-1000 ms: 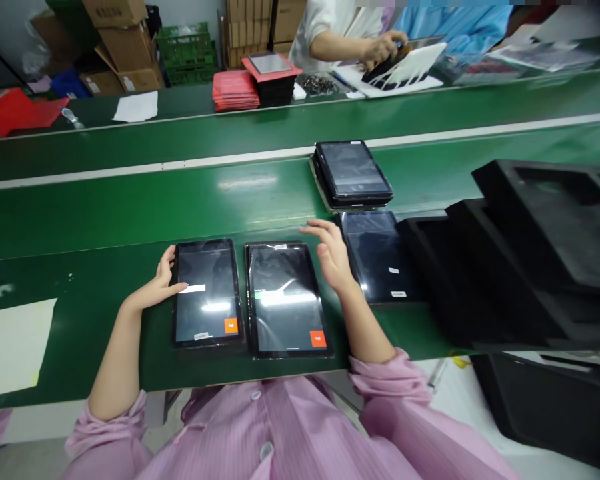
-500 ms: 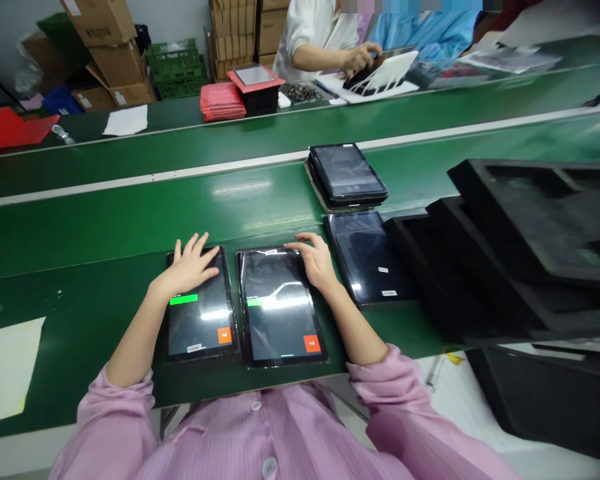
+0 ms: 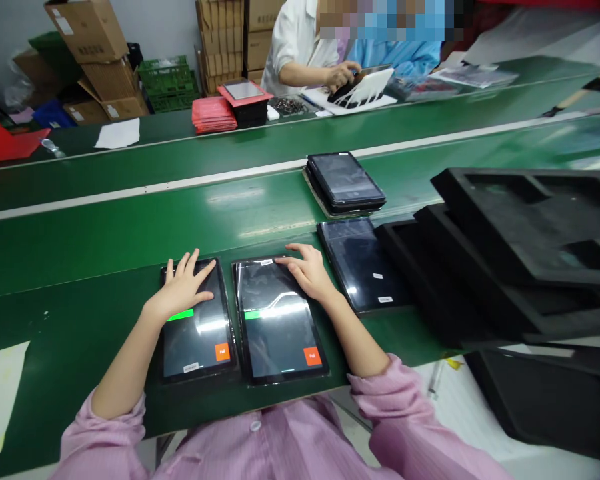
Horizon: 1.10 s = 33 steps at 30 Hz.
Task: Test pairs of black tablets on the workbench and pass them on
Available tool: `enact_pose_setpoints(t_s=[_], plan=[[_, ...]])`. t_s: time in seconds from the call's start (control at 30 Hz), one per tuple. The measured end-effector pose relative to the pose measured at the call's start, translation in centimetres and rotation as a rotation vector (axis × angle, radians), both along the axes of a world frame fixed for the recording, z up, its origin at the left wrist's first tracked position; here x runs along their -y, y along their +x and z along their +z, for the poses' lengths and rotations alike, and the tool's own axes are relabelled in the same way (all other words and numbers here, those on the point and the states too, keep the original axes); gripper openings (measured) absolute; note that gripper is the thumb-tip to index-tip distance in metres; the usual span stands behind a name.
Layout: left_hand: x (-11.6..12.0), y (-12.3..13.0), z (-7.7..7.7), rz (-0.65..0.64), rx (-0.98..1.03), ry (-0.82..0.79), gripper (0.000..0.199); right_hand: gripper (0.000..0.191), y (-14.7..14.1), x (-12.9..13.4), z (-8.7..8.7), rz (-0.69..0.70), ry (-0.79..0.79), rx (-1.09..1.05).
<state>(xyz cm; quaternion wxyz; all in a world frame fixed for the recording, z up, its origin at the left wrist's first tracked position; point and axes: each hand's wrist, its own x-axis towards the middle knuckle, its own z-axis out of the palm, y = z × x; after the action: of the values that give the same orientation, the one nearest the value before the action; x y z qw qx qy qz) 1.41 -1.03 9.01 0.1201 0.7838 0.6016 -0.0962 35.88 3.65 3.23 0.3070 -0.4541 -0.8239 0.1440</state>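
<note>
Two black tablets lie side by side on the green bench in front of me. My left hand (image 3: 185,288) rests flat, fingers spread, on the upper screen of the left tablet (image 3: 196,340), which shows a green bar and an orange button. My right hand (image 3: 305,270) lies with fingers spread on the top of the right tablet (image 3: 277,327), also showing a green bar and an orange button. Neither hand grips anything.
A third dark tablet (image 3: 361,265) lies just right of my right hand, and a stack of tablets (image 3: 344,180) sits behind it. Black foam trays (image 3: 520,240) are piled at right. Across the belt, another person's hands handle a device (image 3: 357,83). Red sleeves (image 3: 214,115) are stacked opposite.
My left hand moved from the left tablet's edge onto its screen; my right hand came down onto the right tablet. Green bars replaced the white ones on both screens.
</note>
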Motion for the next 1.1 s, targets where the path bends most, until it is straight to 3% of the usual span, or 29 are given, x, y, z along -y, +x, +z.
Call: enact_pose_setpoints(t_s=[0.1,0.17,0.37,0.5,0.7,0.8,0.97,1.1], plan=[[0.6,-1.8,1.0,-0.117,0.102,-0.068,0.046,0.063,0.1,0.1,0.2,0.094,-0.012,-0.043],[0.8,-3.2,1.5,-0.168,0.16,-0.087,0.045,0.066,0.1,0.1,0.4,0.136,-0.013,-0.096],[0.0,-5.0,1.1,0.003,0.143,-0.059,0.066,0.066,0.3,-0.1,0.4,-0.027,-0.018,-0.197],[-0.1,-4.7,0.8,0.026,0.091,-0.15,0.071,0.061,0.2,-0.1,0.1,-0.005,0.008,-0.124],[-0.3,-4.3,1.5,0.036,0.182,-0.052,0.078,0.055,-0.3,-0.2,-0.3,-0.041,0.041,-0.082],[-1.7,-3.4,1.5,0.037,0.225,-0.113,0.068,0.049,-0.4,-0.3,-0.2,-0.035,0.019,-0.042],[-5.1,-0.8,1.0,-0.006,0.338,-0.16,0.064,0.055,-0.1,0.2,0.8,0.131,0.003,-0.136],[-6.5,0.4,0.2,-0.056,0.347,-0.144,0.063,0.054,0.1,0.4,1.0,-0.014,0.01,-0.23]])
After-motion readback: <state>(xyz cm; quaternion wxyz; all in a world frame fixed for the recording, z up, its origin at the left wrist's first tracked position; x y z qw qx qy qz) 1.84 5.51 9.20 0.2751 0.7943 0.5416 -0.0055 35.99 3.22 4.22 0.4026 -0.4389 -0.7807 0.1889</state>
